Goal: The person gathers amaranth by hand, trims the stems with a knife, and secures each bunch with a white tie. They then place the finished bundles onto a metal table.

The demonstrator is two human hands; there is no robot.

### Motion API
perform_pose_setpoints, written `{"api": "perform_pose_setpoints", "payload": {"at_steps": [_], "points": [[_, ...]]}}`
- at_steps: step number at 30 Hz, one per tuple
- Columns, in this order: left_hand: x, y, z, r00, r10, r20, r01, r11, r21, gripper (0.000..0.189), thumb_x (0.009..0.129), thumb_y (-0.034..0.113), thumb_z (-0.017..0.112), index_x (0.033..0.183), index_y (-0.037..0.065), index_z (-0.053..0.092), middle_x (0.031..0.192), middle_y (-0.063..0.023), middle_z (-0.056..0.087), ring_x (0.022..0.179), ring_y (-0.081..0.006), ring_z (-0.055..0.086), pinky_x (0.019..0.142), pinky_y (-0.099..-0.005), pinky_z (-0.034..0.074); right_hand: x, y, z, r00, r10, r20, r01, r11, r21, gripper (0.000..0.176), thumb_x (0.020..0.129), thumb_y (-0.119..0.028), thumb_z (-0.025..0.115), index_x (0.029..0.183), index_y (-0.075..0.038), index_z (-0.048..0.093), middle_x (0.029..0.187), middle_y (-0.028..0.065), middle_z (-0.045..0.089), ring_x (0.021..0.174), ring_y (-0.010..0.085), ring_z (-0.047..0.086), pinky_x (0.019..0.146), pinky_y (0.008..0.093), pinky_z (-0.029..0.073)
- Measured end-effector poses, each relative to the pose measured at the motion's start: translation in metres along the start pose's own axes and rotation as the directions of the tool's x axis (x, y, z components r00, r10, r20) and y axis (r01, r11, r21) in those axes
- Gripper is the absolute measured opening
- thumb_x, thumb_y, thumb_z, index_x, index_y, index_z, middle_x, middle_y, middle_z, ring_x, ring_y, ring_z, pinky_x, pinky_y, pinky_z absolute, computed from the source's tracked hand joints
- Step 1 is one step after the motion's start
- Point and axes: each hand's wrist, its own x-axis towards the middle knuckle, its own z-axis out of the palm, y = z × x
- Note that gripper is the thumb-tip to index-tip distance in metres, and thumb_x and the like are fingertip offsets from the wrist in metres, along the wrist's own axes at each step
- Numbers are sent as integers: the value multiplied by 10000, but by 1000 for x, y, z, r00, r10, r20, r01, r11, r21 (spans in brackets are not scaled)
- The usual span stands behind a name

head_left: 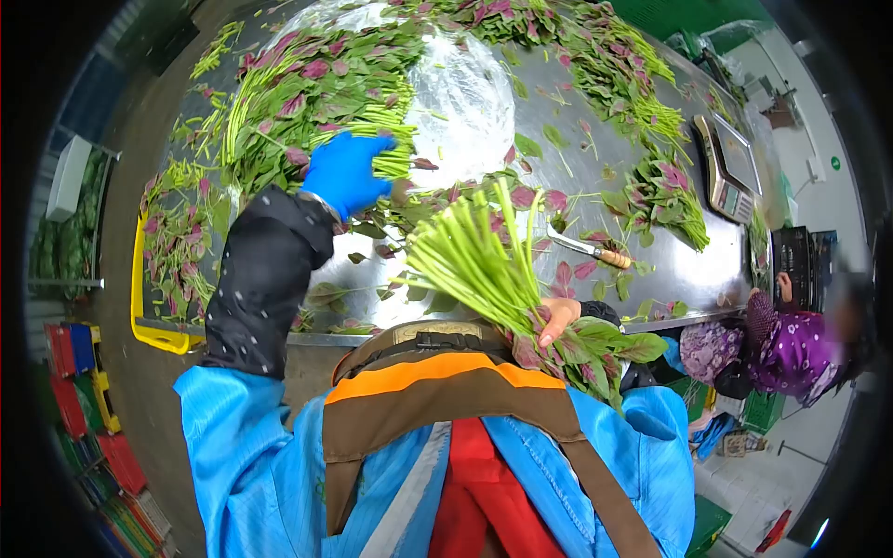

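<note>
In my right hand (558, 318), bare and closed, is a bunch of red-and-green amaranth (474, 256). Its cut stems fan up and to the left, and its leaves hang below the hand beside my apron. My left hand (346, 172), in a blue glove, reaches over the table at the edge of a large heap of amaranth (321, 88). The gloved thumb and fingers are apart near the stem ends, with nothing visible held between them. A knife (609, 256) with a wooden handle lies on the table to the right of the held bunch.
Clear plastic sheeting (460, 98) lies on the metal table (688, 270) beside the heap. More amaranth bunches (665, 200) line the right side, near a scale (727, 167). A yellow crate (153, 321) stands left. Another person (791, 349) is at the right.
</note>
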Motion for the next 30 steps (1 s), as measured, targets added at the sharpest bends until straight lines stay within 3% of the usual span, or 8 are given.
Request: {"api": "perform_pose_setpoints", "payload": {"at_steps": [1,6,9,16,21,24,28,30], "points": [[-5,10,-1,895,308,-324,-196,921,336,320,706,218,735,1015,189,659,1121,-129,595,1127,-291,511,941,-422,394,3,-6,1,998,48,34,-47,998,-45,699,639,-175,762,1233,17,447,1157,118,531,1043,195,493,882,321,384],[-31,96,-60,936,-70,-344,-223,638,-737,227,672,219,772,820,93,655,870,-84,645,893,-238,603,857,-391,423,-1,-27,25,998,26,-56,-26,1000,13,704,688,-111,740,1294,0,398,1237,94,483,1137,187,438,948,316,345],[-42,114,-58,912,402,-79,-409,901,-147,280,636,195,778,868,110,646,824,-53,608,920,-226,563,933,-398,371,-2,-35,40,990,-55,-127,49,998,-48,695,721,-118,697,1318,-21,353,1154,79,515,1037,160,481,847,302,403],[-48,110,17,857,516,7,-492,821,-290,242,638,263,769,855,189,690,877,-13,616,954,-204,560,1046,-447,205,8,-45,52,998,13,-55,-19,992,-122,743,703,-103,715,1337,-7,339,1291,90,447,1159,168,399,963,301,324],[-30,67,20,939,336,-74,-341,880,-330,149,729,170,691,851,92,656,754,-105,643,662,-288,617,573,-349,477,5,-53,56,996,70,-52,-73,995,-67,679,718,-109,714,1301,6,385,1235,89,493,1102,162,439,918,306,362],[-5,-8,5,994,-17,-111,17,1000,3,135,747,134,680,860,68,645,769,-106,656,678,-286,628,606,-342,482,9,-37,48,997,-38,-65,31,994,-103,669,717,-108,716,1293,11,396,1219,89,505,1085,157,450,903,303,372],[-11,9,-17,870,221,-441,-250,968,-9,227,773,250,695,807,33,642,764,-104,656,679,-223,623,631,-326,468,11,-44,49,999,16,-47,-20,995,-101,688,717,-99,712,1306,17,377,1238,89,493,1098,154,443,914,296,365],[-24,49,-26,993,-29,-119,-10,948,-320,213,744,173,717,869,20,637,786,-47,636,736,-136,577,720,-308,446,10,-53,56,999,27,-37,-30,995,-92,695,718,-96,710,1312,19,368,1245,89,489,1108,153,436,921,293,362]]}}
